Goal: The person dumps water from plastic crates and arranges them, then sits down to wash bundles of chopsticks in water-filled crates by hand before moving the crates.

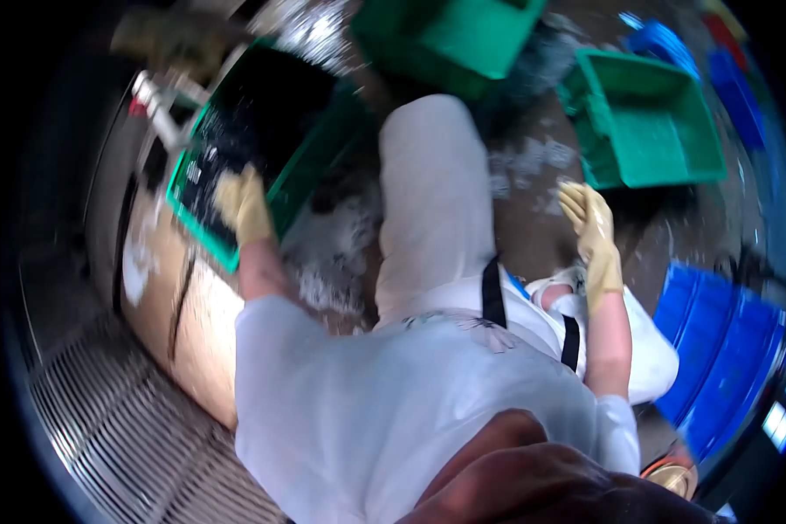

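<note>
My left hand (246, 208), in a pale yellow rubber glove, is over the near end of a long green tub (203, 242). Dark contents (262, 122), perhaps water, fill that tub, with some bright glints near my hand. Motion smears the left fingers, so whether they hold anything does not show. Out to the right, my right hand (589, 218) wears a matching glove. Its fingers are stretched out with nothing visible in them. Just beyond it, a second green tub (655, 131) stands tilted in view, apart from the hand.
Another green tub (450, 35) is ahead, past my white-clad leg (435, 192). Blue containers (720, 341) stand at the right, with more blue items (664, 44) farther off. A white pipe (159, 112) runs beside the long tub. Ribbed metal grating (140, 428) lies lower left. The brown floor (533, 227) is wet and foamy.
</note>
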`<state>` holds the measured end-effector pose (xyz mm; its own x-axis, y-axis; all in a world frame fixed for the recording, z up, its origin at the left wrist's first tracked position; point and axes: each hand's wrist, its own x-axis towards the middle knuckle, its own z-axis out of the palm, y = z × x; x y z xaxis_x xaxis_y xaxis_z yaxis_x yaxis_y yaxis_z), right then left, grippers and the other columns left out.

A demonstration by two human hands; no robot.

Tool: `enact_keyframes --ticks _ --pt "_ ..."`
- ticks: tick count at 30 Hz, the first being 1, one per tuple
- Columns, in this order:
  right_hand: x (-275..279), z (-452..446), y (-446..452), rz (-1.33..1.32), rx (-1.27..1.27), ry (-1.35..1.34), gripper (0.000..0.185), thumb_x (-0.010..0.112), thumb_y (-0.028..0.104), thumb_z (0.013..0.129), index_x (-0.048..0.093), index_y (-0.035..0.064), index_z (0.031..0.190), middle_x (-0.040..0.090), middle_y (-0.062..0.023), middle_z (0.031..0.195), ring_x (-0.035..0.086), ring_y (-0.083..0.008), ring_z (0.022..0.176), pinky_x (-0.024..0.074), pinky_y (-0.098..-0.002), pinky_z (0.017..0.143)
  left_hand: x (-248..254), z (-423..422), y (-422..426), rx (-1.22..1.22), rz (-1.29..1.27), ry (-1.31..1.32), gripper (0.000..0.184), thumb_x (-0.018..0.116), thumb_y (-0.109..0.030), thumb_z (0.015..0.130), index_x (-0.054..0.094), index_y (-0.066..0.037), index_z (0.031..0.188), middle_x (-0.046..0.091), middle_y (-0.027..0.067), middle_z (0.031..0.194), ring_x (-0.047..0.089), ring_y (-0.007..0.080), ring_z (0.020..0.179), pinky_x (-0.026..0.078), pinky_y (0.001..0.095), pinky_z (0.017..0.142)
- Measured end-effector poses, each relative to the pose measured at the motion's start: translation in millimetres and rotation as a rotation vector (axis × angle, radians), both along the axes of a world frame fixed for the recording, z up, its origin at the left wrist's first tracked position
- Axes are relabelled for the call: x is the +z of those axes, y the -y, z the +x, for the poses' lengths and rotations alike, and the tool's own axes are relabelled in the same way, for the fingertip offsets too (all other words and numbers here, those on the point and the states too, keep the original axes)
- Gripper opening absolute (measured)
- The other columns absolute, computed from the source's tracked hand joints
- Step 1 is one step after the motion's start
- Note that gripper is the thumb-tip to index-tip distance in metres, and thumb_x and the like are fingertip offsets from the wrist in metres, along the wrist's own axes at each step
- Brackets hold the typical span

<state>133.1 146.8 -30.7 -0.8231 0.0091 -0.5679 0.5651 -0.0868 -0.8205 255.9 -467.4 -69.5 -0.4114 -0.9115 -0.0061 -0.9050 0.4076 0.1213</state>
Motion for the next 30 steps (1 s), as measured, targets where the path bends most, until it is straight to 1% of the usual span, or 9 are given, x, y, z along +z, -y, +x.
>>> enact_keyframes --ticks 1,4,7,12,14,18,20,26,30 --pt "-3.3 -8.1 -4.6 0.042 0.004 -0.018 0.041 0.05 0.032 0.104 0.058 -0.0035 0.123 0.066 -0.0201 0.124 0.065 -0.0285 0.115 0.0504 -0.0371 0.102 4.8 17.2 -6.9 -0.214 -0.001 -0.102 0.053 0.056 -0.053 0.089 0.064 -0.002 0.102 0.064 0.0207 0.112 0.057 0.0398 0.113 0.045 0.0512 0.097" --pt "16.9 -25.6 -22.8 0.25 0.002 -0.285 0.041 0.057 0.033 0.102 0.06 -0.0026 0.121 0.069 -0.0166 0.119 0.066 -0.0247 0.11 0.0479 -0.0348 0.1 -5.4 -4.0 -9.5 0.062 -0.118 -0.034 0.049 0.049 -0.041 0.09 0.072 0.003 0.089 0.067 0.0246 0.082 0.067 0.0435 0.081 0.055 0.0508 0.074" --pt "40.5 -45.1 -54.1 0.799 0.102 -0.548 0.037 0.064 0.029 0.098 0.063 0.0015 0.122 0.072 -0.0104 0.112 0.066 -0.016 0.104 0.0479 -0.028 0.092 -33.1 -6.5 -15.6 0.064 -0.179 -0.211 0.052 0.053 -0.041 0.086 0.07 0.004 0.105 0.059 0.0305 0.117 0.058 0.0424 0.114 0.049 0.0512 0.093" --pt "45.2 -91.6 -77.5 1.569 0.654 -0.512 0.068 0.07 0.049 0.084 0.057 -0.0007 0.129 0.064 -0.0189 0.124 0.057 -0.0341 0.119 0.0424 -0.0421 0.103 -17.0 -26.0 -78.4 0.009 -0.088 -0.451 0.071 0.058 -0.052 0.089 0.055 0.001 0.135 0.05 0.023 0.134 0.055 0.0379 0.119 0.046 0.0463 0.1" --pt "-18.8 -98.4 -97.2 1.777 0.479 -0.761 0.066 0.072 0.049 0.081 0.059 0.0004 0.125 0.067 -0.0195 0.115 0.061 -0.0313 0.112 0.0335 -0.0439 0.112 -11.4 -31.6 -91.5 -0.085 -0.04 -0.506 0.068 0.062 -0.05 0.088 0.057 0.002 0.131 0.053 0.0228 0.134 0.056 0.0359 0.12 0.046 0.0442 0.1" --pt "-47.8 -82.6 -91.6 1.627 0.585 -0.521 0.029 0.073 0.038 0.079 0.074 0.0094 0.084 0.071 -0.0141 0.079 0.069 -0.0331 0.09 0.0438 -0.0442 0.102 -11.1 -25.3 -93.8 -0.176 0.004 -0.639 0.06 0.067 -0.043 0.087 0.058 -0.001 0.128 0.062 0.0201 0.128 0.06 0.0349 0.117 0.047 0.0413 0.099" --pt "-34.0 -74.2 -75.8 1.572 0.565 -0.214 0.026 0.074 0.035 0.078 0.076 0.0091 0.077 0.073 -0.0153 0.088 0.071 -0.0309 0.095 0.0489 -0.0405 0.093 4.6 -20.7 -104.6 -0.115 0.072 -0.618 0.058 0.068 -0.041 0.086 0.059 -0.003 0.128 0.064 0.019 0.125 0.061 0.0339 0.115 0.047 0.0396 0.099" --pt "-44.2 -44.6 -106.5 1.617 0.613 -0.405 0.041 0.064 0.047 0.088 0.073 0.0076 0.081 0.072 -0.016 0.084 0.069 -0.0366 0.08 0.0524 -0.0451 0.073 12.2 -20.4 -112.6 -0.142 0.063 -0.617 0.052 0.067 -0.039 0.088 0.065 -0.004 0.126 0.06 0.0197 0.135 0.056 0.0333 0.125 0.041 0.0387 0.108" --pt "-3.1 -71.6 -128.5 1.828 0.708 -0.97 0.033 0.068 0.04 0.088 0.072 0.009 0.098 0.072 -0.0134 0.087 0.07 -0.0298 0.083 0.0545 -0.0392 0.072 70.7 -70.4 -150.0 -0.398 0.006 -0.795 0.046 0.07 -0.032 0.09 0.066 -0.001 0.123 0.057 0.021 0.138 0.056 0.0327 0.126 0.041 0.0377 0.109"
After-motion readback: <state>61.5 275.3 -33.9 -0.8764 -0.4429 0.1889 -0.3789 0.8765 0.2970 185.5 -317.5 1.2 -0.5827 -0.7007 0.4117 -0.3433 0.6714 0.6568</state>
